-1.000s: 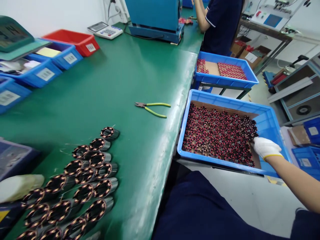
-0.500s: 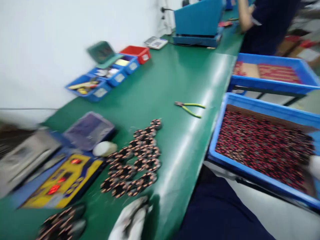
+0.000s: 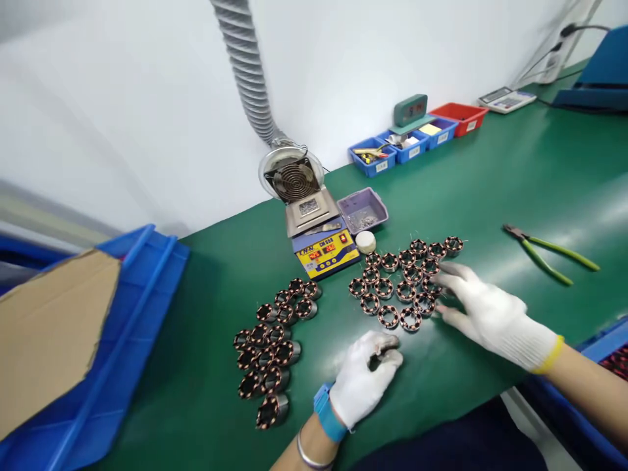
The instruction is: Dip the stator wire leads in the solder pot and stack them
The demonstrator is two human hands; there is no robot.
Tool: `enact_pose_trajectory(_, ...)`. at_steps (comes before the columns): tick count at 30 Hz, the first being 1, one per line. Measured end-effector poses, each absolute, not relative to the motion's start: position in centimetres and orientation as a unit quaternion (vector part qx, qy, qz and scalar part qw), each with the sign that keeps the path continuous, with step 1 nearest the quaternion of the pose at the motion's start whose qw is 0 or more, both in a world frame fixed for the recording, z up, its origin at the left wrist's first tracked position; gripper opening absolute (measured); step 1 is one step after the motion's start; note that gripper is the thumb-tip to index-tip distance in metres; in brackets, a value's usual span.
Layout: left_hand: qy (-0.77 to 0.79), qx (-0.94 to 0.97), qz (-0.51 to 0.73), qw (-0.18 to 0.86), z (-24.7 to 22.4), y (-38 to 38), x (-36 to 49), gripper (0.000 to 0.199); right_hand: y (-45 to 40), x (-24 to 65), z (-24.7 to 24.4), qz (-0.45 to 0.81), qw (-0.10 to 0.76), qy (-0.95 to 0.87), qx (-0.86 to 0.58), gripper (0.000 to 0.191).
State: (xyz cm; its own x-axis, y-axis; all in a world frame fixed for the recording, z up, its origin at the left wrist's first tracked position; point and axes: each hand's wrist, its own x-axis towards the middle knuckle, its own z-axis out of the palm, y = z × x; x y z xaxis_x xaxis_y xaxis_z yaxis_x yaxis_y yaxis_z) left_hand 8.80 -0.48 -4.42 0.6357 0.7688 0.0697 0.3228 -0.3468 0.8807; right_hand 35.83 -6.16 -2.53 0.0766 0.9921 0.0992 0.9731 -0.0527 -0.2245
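Note:
My right hand, in a white glove with a yellow cuff, reaches to the right edge of a cluster of small ring-shaped motor stators with copper windings. Its fingers are spread, the tips at the outer stators. Below the cluster, my left hand, also gloved, rests on the green table with thumb and fingers curled loosely together. No object shows in it; its palm is hidden. A second group of stators, seen more from the side, stands left of my left hand.
Behind the stators are a yellow-fronted solder pot with a fan, a purple tray and a white round lid. Green-handled cutters lie right. Small bins line the wall. A blue crate with cardboard stands left.
The view has swung left, bringing the second stator group, the fan and the left crate into sight. My right hand has come into view at the cluster; my left hand lies below it.

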Motion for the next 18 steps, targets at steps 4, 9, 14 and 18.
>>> enact_pose_trajectory(4, 0.34, 0.787, 0.254, 0.448, -4.6, -0.5, 8.7, 0.016, -2.4, 33.6, -0.2, 0.066, -0.017, -0.658, -0.75, 0.037)
enact_pose_trajectory(9, 0.346, 0.783, 0.256, 0.449, -4.7, -0.4, 8.7, 0.016, -0.9, 32.6, 1.4, 0.089, -0.11, -0.624, -0.768, 0.035)
enact_pose_trajectory(14, 0.356, 0.785, 0.225, 0.453, -4.6, -0.1, 8.7, 0.02, 1.6, 32.6, 2.2, 0.154, -0.111, -0.626, -0.756, 0.036)
enact_pose_trajectory(18, 0.414, 0.764, 0.184, 0.46, -5.2, -0.9, 8.1, 0.034, 0.6, 32.8, 2.6, 0.198, -0.067, -0.623, -0.754, 0.042)
